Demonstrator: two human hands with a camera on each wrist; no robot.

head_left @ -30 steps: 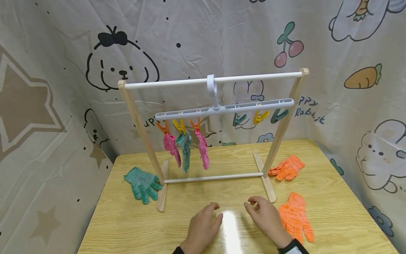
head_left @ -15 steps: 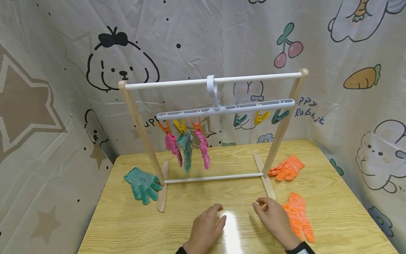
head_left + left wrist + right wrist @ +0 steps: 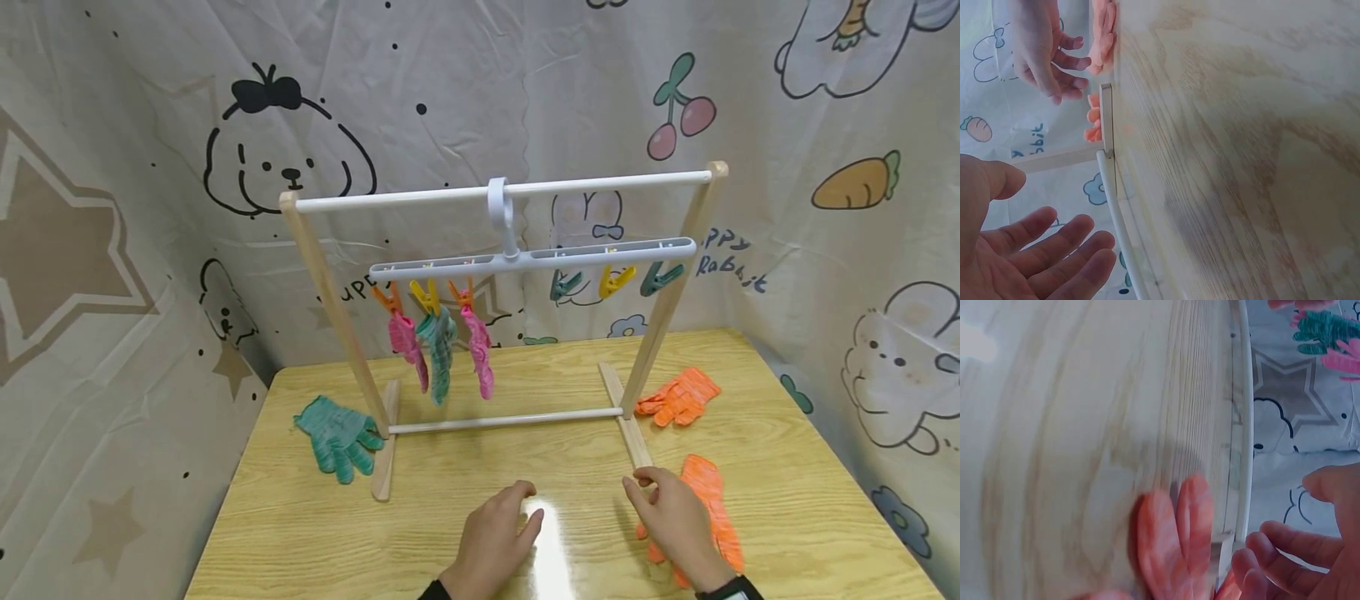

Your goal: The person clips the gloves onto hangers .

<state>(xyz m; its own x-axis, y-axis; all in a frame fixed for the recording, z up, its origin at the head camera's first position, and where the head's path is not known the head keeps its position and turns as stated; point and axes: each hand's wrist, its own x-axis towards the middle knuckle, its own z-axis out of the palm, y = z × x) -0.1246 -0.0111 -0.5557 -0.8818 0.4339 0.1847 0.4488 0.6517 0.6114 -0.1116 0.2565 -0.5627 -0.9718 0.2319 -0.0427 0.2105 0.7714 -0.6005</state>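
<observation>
My right hand (image 3: 673, 518) hovers over the nearer orange glove (image 3: 708, 492), hiding part of it; its fingers are loosely bent and grip nothing. In the right wrist view, the glove's orange fingers (image 3: 1161, 534) point up from below beside that hand. My left hand (image 3: 497, 533) is held above the table's front middle, thumb apart from relaxed fingers, holding nothing; the left wrist view shows its palm (image 3: 997, 269) bare. A second orange glove (image 3: 681, 397) lies by the rack's right foot. A green glove (image 3: 339, 437) lies at the left foot.
A wooden rack (image 3: 663, 317) with white rods stands mid-table. From it hangs a grey clip hanger (image 3: 450, 268). Left clothespins hold a pink glove (image 3: 407, 343), a green glove (image 3: 440, 354) and another pink glove (image 3: 478, 350). A yellow clothespin (image 3: 617, 280) and two green ones hang at right.
My right hand has moved right, from beside the nearer orange glove to over it. The left hand has drifted slightly right. The hanging gloves sway a little.
</observation>
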